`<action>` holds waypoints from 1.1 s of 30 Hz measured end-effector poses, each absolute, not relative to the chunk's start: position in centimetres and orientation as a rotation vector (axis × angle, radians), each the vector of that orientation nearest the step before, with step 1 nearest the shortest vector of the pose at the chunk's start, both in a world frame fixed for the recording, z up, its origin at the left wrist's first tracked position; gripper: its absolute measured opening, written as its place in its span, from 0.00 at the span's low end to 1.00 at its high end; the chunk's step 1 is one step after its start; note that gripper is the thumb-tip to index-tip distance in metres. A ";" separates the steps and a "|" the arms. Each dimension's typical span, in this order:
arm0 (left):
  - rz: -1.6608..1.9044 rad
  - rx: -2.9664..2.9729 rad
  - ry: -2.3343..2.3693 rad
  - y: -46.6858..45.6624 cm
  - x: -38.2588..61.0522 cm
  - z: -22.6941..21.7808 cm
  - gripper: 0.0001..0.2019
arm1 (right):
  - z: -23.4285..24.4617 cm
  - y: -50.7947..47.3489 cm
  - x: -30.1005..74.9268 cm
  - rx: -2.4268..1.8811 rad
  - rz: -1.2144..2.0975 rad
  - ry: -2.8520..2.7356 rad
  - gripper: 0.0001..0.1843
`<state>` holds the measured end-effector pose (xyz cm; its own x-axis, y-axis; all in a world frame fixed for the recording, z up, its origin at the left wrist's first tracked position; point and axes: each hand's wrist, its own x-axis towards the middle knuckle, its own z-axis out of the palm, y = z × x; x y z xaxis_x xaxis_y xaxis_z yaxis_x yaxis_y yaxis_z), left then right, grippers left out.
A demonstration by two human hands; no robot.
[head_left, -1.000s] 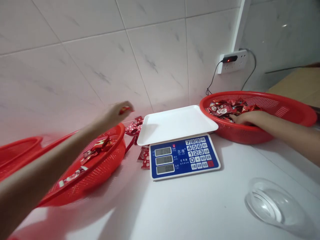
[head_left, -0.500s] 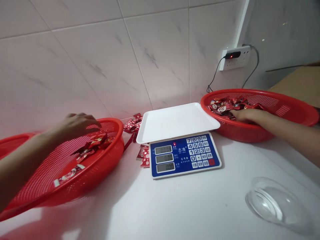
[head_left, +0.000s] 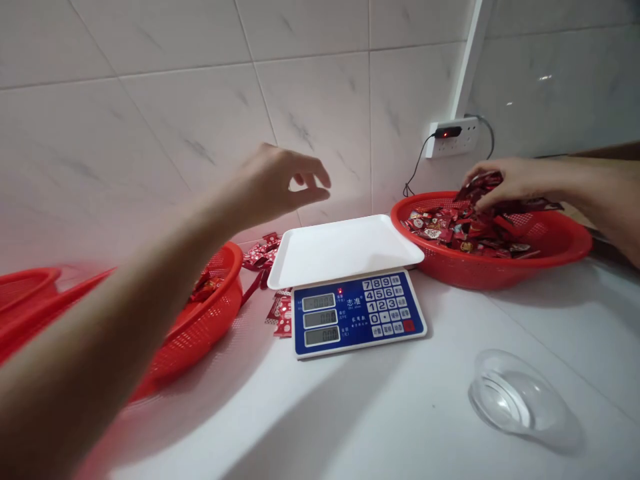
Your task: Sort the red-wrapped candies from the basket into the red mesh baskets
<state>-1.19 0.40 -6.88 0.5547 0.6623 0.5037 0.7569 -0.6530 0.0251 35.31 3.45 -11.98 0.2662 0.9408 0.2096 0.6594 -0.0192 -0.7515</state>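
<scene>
Pinching shiny dark-red packets [head_left: 484, 183] right of the blue-and-white scale [head_left: 353, 321], the right hand [head_left: 520, 180] is best steadied; the left hand [head_left: 280, 177] is spread nearer the scale.

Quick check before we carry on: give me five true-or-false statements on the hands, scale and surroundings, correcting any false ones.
1. The right hand holds dark red packets at the right-hand red basket. True.
2. The left hand is pressing the keypad. False: the left hand is raised, thumb and finger apart.
3. The white tray lies behind the blue panel. True.
4. The clear bowl stands on the white tray. False: the clear bowl stands on the white table.
5. The black adapter shows a green light. False: its light is red.
</scene>
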 end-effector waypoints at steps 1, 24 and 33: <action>-0.838 -2.616 -1.236 0.4 -0.3 -7.3 0.05 | -11.3 3.0 34.5 -1.789 0.397 -1.517 0.19; -1.377 -2.564 -1.640 0.3 -1.0 -13.1 0.09 | -15.8 4.1 21.9 -0.918 1.306 -1.126 0.09; -1.412 -2.726 -1.555 0.9 1.5 -15.1 0.23 | -15.6 1.9 23.3 -0.982 1.506 -1.107 0.20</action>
